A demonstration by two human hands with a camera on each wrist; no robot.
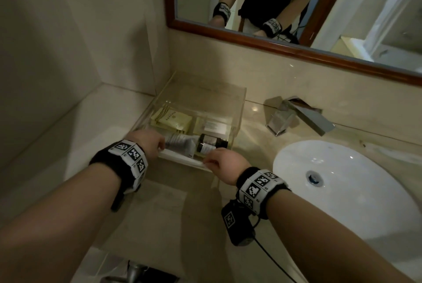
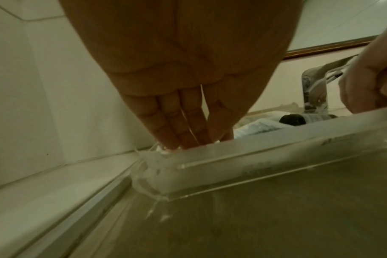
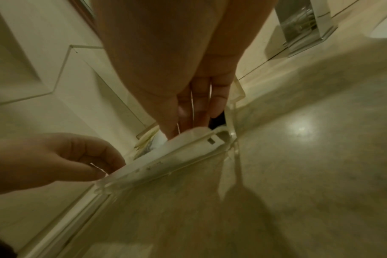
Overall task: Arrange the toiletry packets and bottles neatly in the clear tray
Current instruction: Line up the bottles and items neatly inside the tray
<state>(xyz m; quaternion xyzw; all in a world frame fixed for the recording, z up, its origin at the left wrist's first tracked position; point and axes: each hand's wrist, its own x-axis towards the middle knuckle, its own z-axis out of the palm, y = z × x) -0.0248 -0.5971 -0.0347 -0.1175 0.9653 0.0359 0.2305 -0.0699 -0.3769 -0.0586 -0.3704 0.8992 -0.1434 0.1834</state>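
Observation:
The clear tray stands in the counter's back left corner. Inside lie yellow packets, a small white box, a white tube and dark bottles. A long white box lies along the tray's front wall. My left hand pinches its left end and my right hand pinches its right end. In the left wrist view the left hand's fingers point down behind the tray's corner. The right wrist view has the right hand's fingers on the white box.
A white sink basin lies to the right, with a chrome tap behind it. A wood-framed mirror hangs above. Tiled wall closes the left side. Bare counter runs in front of the tray.

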